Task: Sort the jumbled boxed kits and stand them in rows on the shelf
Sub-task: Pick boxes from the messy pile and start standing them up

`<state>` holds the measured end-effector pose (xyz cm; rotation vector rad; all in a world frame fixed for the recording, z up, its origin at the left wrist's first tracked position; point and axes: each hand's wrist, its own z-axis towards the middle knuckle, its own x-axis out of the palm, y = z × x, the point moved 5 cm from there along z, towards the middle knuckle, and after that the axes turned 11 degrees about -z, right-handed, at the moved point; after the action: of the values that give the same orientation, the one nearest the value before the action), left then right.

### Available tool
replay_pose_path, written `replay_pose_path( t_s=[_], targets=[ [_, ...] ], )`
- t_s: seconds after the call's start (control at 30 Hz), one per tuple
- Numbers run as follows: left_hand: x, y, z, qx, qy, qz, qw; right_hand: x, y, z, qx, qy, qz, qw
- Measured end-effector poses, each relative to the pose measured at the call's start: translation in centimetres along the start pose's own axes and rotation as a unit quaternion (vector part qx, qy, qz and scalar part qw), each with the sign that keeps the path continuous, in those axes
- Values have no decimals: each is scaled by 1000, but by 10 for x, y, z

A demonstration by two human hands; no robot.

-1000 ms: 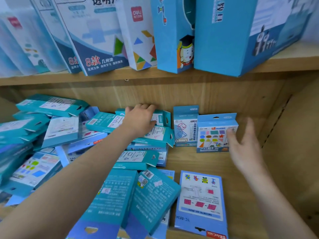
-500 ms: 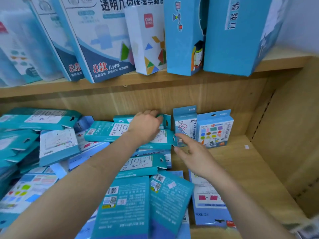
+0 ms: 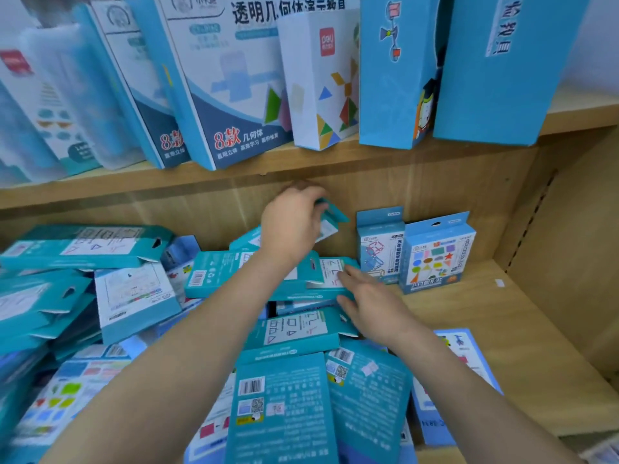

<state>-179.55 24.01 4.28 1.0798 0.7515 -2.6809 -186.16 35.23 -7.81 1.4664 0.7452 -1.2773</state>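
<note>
My left hand (image 3: 292,222) grips a teal kit box (image 3: 330,218) and holds it tilted above the pile at the back of the lower shelf. My right hand (image 3: 366,304) lies with fingers spread on the right end of another teal box (image 3: 268,274) that lies flat on the heap. Two blue kits stand upright against the back wall: a narrow one (image 3: 380,246) and a wider one with coloured shapes (image 3: 435,254). Several teal and blue boxes (image 3: 288,406) lie jumbled over the left and middle of the shelf.
The wooden lower shelf (image 3: 522,333) shows bare board at the right, bounded by a side wall (image 3: 576,249). A flat blue kit (image 3: 465,360) lies near the front right. Large boxes (image 3: 227,82) lean on the upper shelf overhead.
My left hand has lifted a teal box off the pile and tipped it up. My right hand came left from the standing blue kits onto the flat teal box.
</note>
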Motion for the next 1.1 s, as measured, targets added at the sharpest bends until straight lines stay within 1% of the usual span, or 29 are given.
replay_pose_path(
  t_s=[0.07,0.13,0.17,0.2,0.23,0.27,0.33,0.37,0.4,0.47,0.53,0.57,0.6,0.67,0.73,0.77,0.8,0.83,0.9,0.97,1.0,1.03,1.1],
  targets=[
    [-38,-6,-17,45,-61,-89,993,3,4,1,-5,13,-13,1000],
    [-71,-9,-38,65,-123,-155,978,1,7,4,-6,26,-11,1000],
    [-85,-10,-48,65,-156,-182,969,-1,7,5,2,31,8,999],
    [-100,-10,-57,64,-189,-199,960,-6,7,4,11,25,53,998],
    [-113,-10,-64,64,-218,-207,952,-14,7,2,24,12,123,992],
    [-127,-12,-70,64,-244,-212,944,-24,8,-3,32,-13,210,977],
    [-152,-18,-79,64,-284,-236,927,-47,12,-15,32,-77,385,919],
    [-162,-20,-81,58,-295,-250,920,-58,17,-22,21,-101,438,893],
    [-169,-22,-82,47,-302,-264,915,-69,28,-29,-5,-112,474,874],
    [-177,-24,-83,14,-308,-292,905,-81,56,-39,-86,-94,511,850],
    [-179,-24,-84,-19,-305,-327,894,-81,77,-46,-129,-93,497,853],
    [-178,-23,-85,-35,-302,-348,887,-80,81,-49,-124,-109,486,858],
    [-177,-22,-87,-55,-299,-370,878,-80,82,-52,-114,-129,484,858],
    [-171,-19,-89,-106,-283,-415,858,-80,78,-60,-97,-153,509,841],
    [-160,-17,-93,-159,-257,-457,837,-78,70,-70,-78,-148,542,823],
    [-155,-18,-94,-174,-236,-467,834,-76,64,-75,-65,-146,552,818],
    [-150,-23,-94,-180,-205,-464,843,-75,56,-80,-51,-146,558,815],
    [-144,-30,-95,-177,-165,-452,859,-74,48,-85,-38,-148,562,813],
    [-129,-48,-96,-160,-62,-443,880,-75,30,-97,-20,-153,561,813],
    [-107,-69,-97,-149,55,-453,877,-78,10,-108,-3,-154,563,812],
    [-94,-78,-97,-142,98,-451,876,-78,-1,-112,3,-151,561,814],
    [-83,-86,-96,-132,117,-440,880,-80,-10,-116,4,-148,550,822],
    [-63,-97,-89,-108,104,-411,899,-83,-32,-123,9,-151,489,859]
  ],
)
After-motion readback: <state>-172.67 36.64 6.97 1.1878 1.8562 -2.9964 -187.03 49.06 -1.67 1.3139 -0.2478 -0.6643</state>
